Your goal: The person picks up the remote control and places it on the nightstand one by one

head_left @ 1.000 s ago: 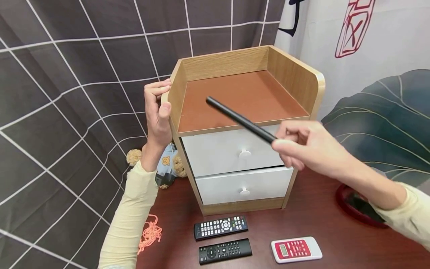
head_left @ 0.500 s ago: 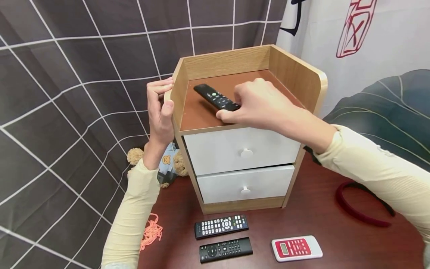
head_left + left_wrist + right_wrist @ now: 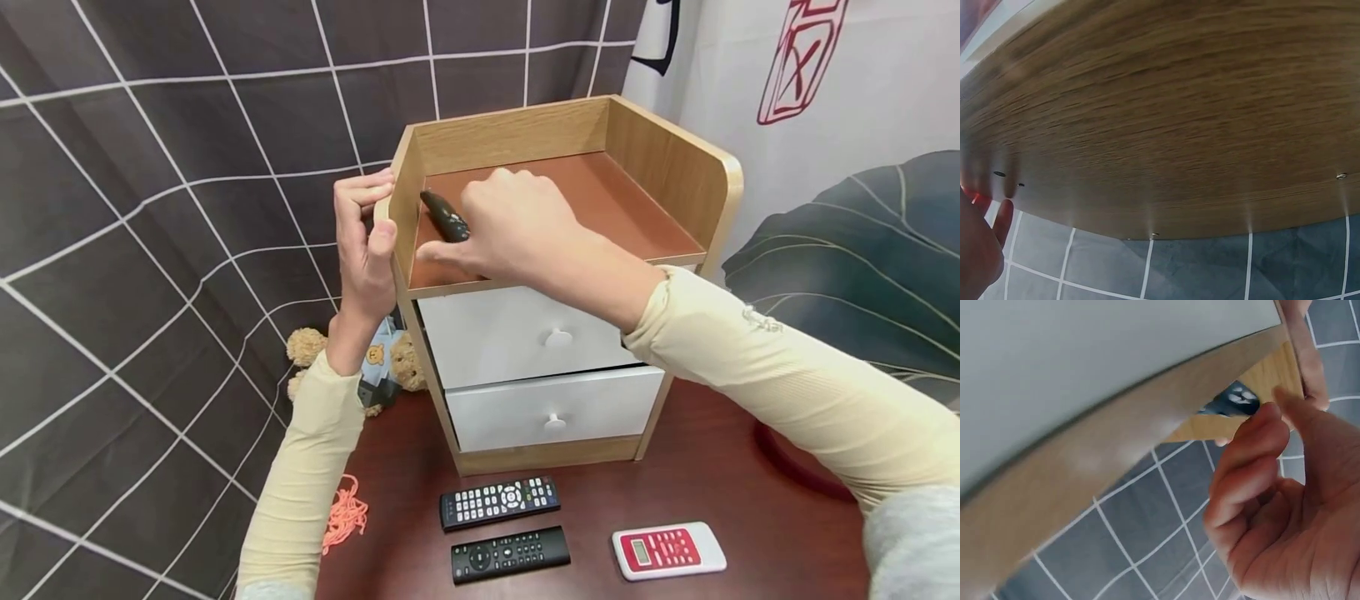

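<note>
The black remote (image 3: 446,217) was found on the brown top of the wooden cabinet (image 3: 667,179), close to its left panel (image 3: 406,187), partly covered by the right hand (image 3: 517,221). The fingers of that hand are loosely curled and the thumb is held apart, with no grasp on the remote seen; whether it is touched by the fingertips cannot be told. The left panel is gripped at its near end by the left hand (image 3: 365,250), the thumb being laid on the front edge and the fingers on the outer side and upper edge.

On the surface (image 3: 592,512), nearer than the cabinet, two dark remotes (image 3: 510,554) are laid one before the other, with a white-and-red remote (image 3: 670,551) to their right. Orange string (image 3: 347,512) is noted to their left. A plush toy (image 3: 408,362) is partly hidden beside the cabinet's left side.
</note>
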The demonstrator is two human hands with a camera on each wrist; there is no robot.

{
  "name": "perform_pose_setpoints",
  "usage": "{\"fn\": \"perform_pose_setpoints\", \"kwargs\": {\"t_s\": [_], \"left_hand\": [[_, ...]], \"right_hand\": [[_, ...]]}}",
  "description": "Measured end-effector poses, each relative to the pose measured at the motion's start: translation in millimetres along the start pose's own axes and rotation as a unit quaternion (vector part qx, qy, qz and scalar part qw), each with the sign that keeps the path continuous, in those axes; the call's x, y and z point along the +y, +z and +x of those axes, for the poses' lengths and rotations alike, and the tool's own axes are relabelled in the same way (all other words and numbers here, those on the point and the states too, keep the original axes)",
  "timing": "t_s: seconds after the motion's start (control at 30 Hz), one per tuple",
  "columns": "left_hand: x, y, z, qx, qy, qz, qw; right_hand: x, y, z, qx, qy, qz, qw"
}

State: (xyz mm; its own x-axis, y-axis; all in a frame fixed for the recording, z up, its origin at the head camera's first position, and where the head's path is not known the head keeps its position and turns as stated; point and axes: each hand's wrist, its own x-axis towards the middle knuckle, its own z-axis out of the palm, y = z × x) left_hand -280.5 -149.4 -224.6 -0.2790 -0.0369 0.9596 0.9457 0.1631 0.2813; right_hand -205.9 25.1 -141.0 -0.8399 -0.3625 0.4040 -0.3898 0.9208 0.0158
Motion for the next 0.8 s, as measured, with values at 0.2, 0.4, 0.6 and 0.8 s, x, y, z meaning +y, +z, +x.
{"fn": "perform_pose_setpoints", "kwargs": {"t_s": [0.2, 0.4, 0.6, 0.8], "left_hand": [[-0.3, 2.2, -0.2, -0.007, -0.004, 0.001, 1.0000], [0.1, 0.2, -0.3, 0.001, -0.010, 0.005, 0.9999], [-1.8, 0.3, -0.8, 0.005, -0.006, -0.005, 1.0000], [-2.6, 0.0, -1.4, 0.011, -0.008, -0.014, 0.9998]], "right_hand": [[1, 5, -10.8, 0.044, -0.027, -0.011, 0.9986], [4, 10, -22.4, 0.083, -0.076, 0.008, 0.9937], [9, 24, -37.4, 0.148, -0.125, 0.025, 0.9808], [14, 46, -54.6, 0.213, -0.175, 0.036, 0.9606]]}}
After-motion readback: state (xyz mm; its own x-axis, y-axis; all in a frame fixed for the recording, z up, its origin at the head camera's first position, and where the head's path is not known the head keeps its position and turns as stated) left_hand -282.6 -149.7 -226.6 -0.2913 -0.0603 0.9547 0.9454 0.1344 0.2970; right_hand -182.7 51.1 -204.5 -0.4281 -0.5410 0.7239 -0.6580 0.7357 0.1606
